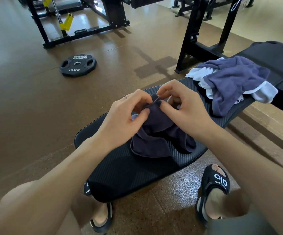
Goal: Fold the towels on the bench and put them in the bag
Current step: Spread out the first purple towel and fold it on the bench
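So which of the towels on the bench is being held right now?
The dark navy towel nearest the person, pinched by both hands; the lighter blue and white ones lie untouched farther along.

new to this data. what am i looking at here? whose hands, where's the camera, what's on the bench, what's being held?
No robot: a person's bare hands, seen by one wide-angle camera worn on the head, looking forward and down. The left hand and right hand both pinch the top edge of a dark towel, whose lower part lies on a black padded bench. Further along the bench sits an unfolded pile of blue and white towels. A weight plate lies on the floor. No bag is in view.
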The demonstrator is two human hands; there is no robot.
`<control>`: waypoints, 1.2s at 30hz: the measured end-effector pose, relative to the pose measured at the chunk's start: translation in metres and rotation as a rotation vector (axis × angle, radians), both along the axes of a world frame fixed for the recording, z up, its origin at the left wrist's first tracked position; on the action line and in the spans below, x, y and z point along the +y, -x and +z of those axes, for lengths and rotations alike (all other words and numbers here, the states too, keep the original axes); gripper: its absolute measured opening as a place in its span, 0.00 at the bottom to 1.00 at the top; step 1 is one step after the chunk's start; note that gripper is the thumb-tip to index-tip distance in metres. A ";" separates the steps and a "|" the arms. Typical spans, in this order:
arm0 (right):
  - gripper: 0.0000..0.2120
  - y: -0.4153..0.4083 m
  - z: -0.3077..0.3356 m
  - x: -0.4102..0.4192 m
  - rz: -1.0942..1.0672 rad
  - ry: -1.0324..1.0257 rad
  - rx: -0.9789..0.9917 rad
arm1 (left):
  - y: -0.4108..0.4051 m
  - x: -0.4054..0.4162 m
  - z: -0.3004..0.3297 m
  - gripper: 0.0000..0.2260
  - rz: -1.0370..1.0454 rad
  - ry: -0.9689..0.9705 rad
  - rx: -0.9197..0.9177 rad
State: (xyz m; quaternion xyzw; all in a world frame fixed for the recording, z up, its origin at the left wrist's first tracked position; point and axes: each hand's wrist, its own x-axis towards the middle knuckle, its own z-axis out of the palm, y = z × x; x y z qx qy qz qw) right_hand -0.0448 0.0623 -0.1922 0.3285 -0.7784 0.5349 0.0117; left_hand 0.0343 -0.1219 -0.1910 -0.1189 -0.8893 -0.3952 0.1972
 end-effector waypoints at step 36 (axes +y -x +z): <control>0.08 0.016 0.061 0.062 -0.499 0.261 -0.199 | -0.032 -0.051 0.048 0.09 0.011 0.652 -0.126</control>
